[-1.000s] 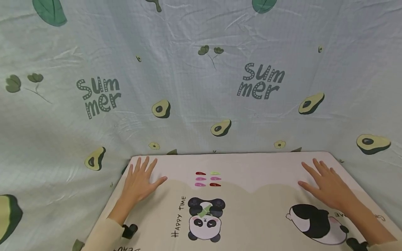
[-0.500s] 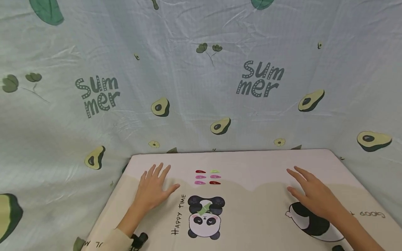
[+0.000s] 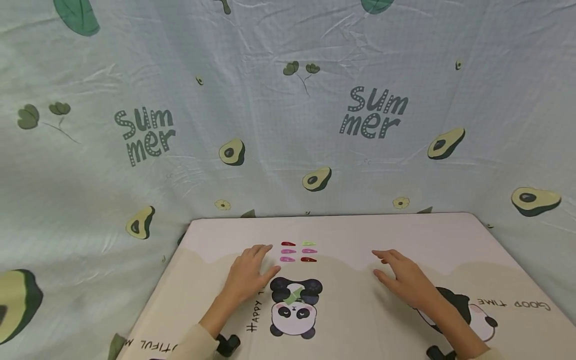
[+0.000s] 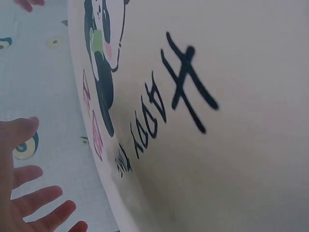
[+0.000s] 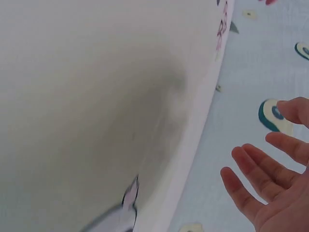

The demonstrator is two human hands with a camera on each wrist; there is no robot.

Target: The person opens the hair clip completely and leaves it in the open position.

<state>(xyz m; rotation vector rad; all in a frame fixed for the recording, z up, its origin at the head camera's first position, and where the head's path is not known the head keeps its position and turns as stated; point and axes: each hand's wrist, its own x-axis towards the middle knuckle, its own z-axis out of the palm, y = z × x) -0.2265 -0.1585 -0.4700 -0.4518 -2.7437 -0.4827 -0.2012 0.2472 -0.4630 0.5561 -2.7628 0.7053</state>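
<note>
Wrinkly printed cloth hangs behind the smooth, pale table. From far off, I see six little clips in two columns of three: red, pink and green. They look like thin, shiny teardrops, but they're too small for me to be sure. They point sideways, just right of the left hand, the nearer one. The right hand is well apart from them. Both hands have loose, spread fingers and hold nothing.
</note>
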